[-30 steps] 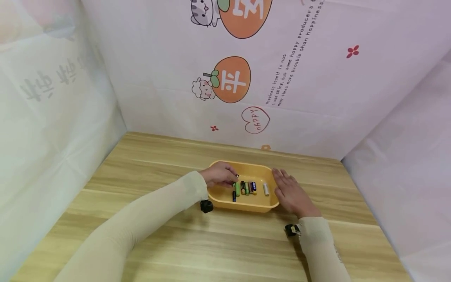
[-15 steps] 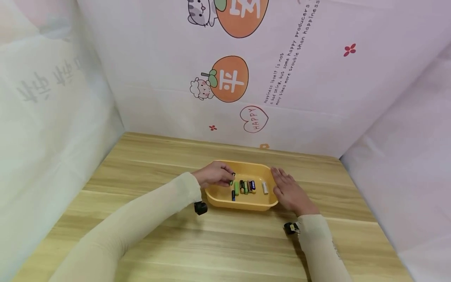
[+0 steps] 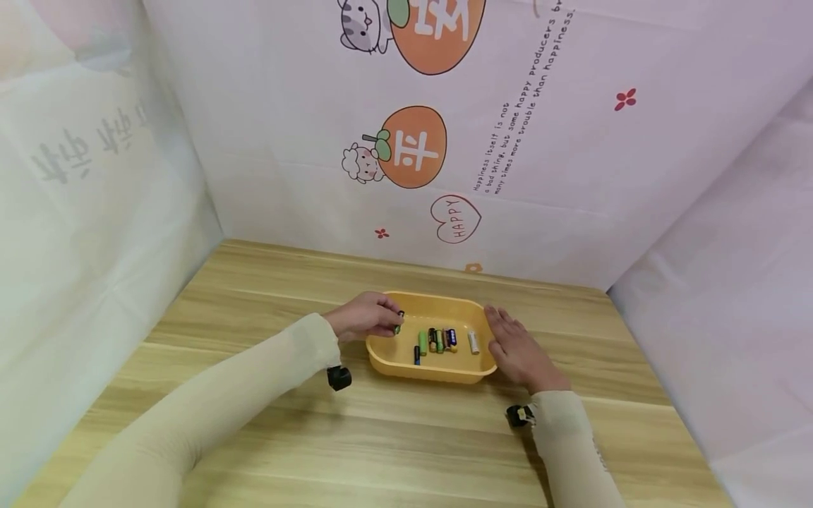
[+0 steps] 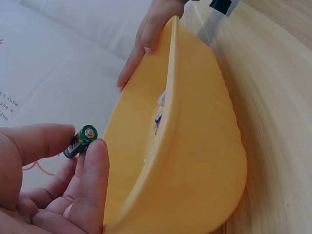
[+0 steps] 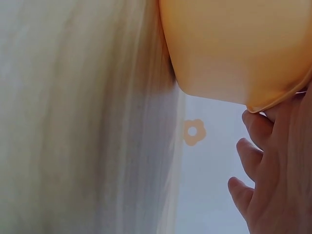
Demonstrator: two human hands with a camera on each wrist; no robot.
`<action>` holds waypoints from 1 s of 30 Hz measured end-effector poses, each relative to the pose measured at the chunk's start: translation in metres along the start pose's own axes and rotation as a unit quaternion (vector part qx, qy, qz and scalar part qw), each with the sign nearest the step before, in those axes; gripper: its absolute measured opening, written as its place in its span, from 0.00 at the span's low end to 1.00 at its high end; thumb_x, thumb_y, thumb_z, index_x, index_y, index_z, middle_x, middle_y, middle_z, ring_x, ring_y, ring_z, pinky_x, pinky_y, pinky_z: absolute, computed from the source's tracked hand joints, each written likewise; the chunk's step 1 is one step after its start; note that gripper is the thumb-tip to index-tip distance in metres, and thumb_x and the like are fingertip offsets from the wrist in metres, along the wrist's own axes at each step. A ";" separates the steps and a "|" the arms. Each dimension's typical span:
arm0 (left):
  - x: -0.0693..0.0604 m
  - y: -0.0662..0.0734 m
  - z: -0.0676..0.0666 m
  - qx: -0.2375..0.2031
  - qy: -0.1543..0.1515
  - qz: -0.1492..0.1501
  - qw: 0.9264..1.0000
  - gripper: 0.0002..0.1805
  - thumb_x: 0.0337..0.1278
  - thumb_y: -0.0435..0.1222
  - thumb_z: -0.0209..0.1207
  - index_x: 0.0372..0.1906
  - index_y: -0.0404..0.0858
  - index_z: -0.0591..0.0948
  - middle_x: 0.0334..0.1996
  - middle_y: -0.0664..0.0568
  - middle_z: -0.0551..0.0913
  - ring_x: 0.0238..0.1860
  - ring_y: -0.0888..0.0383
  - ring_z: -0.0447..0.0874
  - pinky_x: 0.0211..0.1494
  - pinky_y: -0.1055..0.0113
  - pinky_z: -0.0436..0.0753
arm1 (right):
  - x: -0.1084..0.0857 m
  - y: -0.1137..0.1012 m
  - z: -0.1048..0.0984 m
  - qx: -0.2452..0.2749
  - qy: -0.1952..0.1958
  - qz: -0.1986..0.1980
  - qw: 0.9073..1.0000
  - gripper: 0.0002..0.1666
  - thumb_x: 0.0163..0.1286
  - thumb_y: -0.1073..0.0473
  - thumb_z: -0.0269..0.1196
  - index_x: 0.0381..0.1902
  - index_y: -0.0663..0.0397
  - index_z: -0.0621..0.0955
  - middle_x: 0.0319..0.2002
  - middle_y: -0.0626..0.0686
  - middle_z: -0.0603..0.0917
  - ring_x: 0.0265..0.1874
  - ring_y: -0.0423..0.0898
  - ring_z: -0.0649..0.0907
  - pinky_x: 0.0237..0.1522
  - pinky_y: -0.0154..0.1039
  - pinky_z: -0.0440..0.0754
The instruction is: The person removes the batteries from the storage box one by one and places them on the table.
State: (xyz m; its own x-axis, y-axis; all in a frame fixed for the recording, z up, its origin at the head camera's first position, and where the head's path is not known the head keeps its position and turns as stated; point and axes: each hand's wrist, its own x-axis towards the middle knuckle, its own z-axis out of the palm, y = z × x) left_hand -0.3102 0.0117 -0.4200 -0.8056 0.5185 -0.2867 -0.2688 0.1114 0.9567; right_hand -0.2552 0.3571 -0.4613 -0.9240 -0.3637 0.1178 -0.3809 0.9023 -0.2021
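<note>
At the left end of the tub (image 3: 422,372) on the desk (image 3: 394,437), the left hand (image 3: 363,315) pinches a battery (image 3: 399,323), apart from the loose batteries (image 3: 440,341) inside, which the tub's side mostly hides in the left-wrist view, while the right-wrist view shows the right hand (image 5: 279,175), fingers extended, against the tub.

"HAPPY" (image 3: 456,219), "平" (image 3: 416,150), "Happiness itself" (image 3: 486,161) on the backdrop (image 3: 286,134)
</note>
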 end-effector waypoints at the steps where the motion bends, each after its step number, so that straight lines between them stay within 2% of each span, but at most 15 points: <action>1: -0.001 0.000 -0.002 -0.001 0.000 0.001 1.000 0.11 0.63 0.28 0.61 0.47 0.29 0.76 0.44 0.37 0.79 0.35 0.53 0.83 0.54 0.52 0.81 | 0.000 0.000 0.000 0.000 0.000 0.001 1.000 0.35 0.77 0.58 0.43 0.77 0.57 0.48 0.76 0.55 0.50 0.74 0.55 0.51 0.72 0.55 0.48; 8: -0.010 -0.003 -0.012 0.010 -0.008 0.021 1.000 0.12 0.64 0.29 0.60 0.49 0.28 0.75 0.47 0.35 0.78 0.37 0.54 0.83 0.49 0.58 0.84 | -0.001 -0.001 0.001 0.008 -0.003 0.004 1.000 0.35 0.78 0.57 0.41 0.78 0.56 0.47 0.76 0.54 0.50 0.74 0.55 0.51 0.72 0.54 0.49; 12: -0.014 -0.002 -0.018 0.016 -0.009 0.027 0.999 0.13 0.64 0.30 0.60 0.50 0.28 0.75 0.49 0.33 0.77 0.37 0.54 0.82 0.52 0.56 0.83 | -0.002 -0.001 0.002 0.006 0.000 0.008 1.000 0.35 0.78 0.57 0.41 0.78 0.56 0.47 0.76 0.54 0.50 0.74 0.55 0.51 0.72 0.55 0.49; 17: -0.021 -0.001 -0.026 0.017 0.009 0.018 1.000 0.15 0.64 0.29 0.59 0.52 0.25 0.74 0.48 0.33 0.77 0.36 0.54 0.82 0.47 0.59 0.84 | -0.004 0.000 0.002 0.002 -0.002 0.011 1.000 0.35 0.78 0.57 0.41 0.78 0.56 0.47 0.76 0.55 0.51 0.74 0.55 0.51 0.72 0.56 0.49; 21: -0.023 -0.005 -0.033 -0.006 0.017 0.012 1.000 0.16 0.64 0.28 0.59 0.53 0.24 0.73 0.48 0.33 0.77 0.37 0.54 0.82 0.41 0.65 0.85 | -0.005 0.000 0.002 0.005 -0.001 0.011 1.000 0.35 0.77 0.57 0.42 0.77 0.57 0.47 0.76 0.55 0.51 0.74 0.56 0.51 0.72 0.55 0.49; 26: -0.024 -0.010 -0.042 -0.025 0.030 0.013 0.999 0.13 0.64 0.26 0.58 0.50 0.26 0.73 0.45 0.37 0.78 0.38 0.54 0.82 0.48 0.61 0.84 | -0.003 0.000 0.001 0.007 0.006 0.006 1.000 0.35 0.77 0.57 0.42 0.77 0.56 0.47 0.76 0.54 0.51 0.74 0.55 0.51 0.72 0.54 0.49; 30: -0.026 -0.014 -0.053 -0.016 0.036 0.009 0.999 0.14 0.64 0.27 0.59 0.51 0.27 0.73 0.42 0.41 0.78 0.38 0.54 0.82 0.52 0.56 0.82 | -0.003 0.001 0.003 0.006 0.004 0.010 1.000 0.35 0.78 0.57 0.41 0.78 0.56 0.47 0.76 0.54 0.50 0.74 0.54 0.51 0.72 0.54 0.49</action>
State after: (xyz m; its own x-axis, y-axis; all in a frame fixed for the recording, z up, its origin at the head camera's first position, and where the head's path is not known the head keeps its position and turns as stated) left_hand -0.3135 -0.0478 -0.4288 -0.8459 0.4578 -0.2735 -0.2697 0.0751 0.9600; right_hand -0.2528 0.3579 -0.4651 -0.9312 -0.3438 0.1214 -0.3628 0.9067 -0.2153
